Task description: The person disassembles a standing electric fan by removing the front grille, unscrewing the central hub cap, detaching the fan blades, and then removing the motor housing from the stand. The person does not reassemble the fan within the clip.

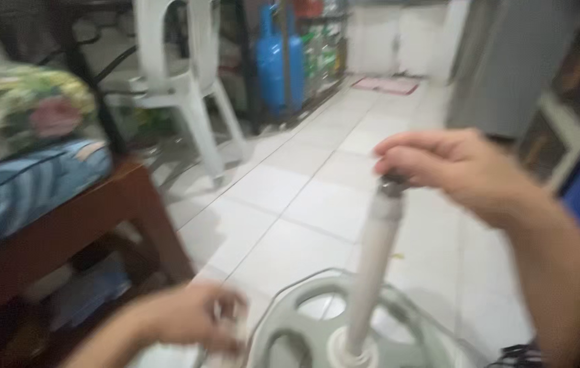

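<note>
White tiled floor (290, 197). Right hand (453, 170) grips pole (375, 272) top; left hand (188, 317), beside the pole's base (344, 334), pinches something blurred. Steadying next.

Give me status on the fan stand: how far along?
Done: the white pole stands upright in the round grey base on the tiled floor. In hand: the right hand pinches the dark cap at the pole's top, and the left hand holds something small by the base, too blurred to identify. Left: nothing is mounted on the pole, and no fan head is in view.
</note>
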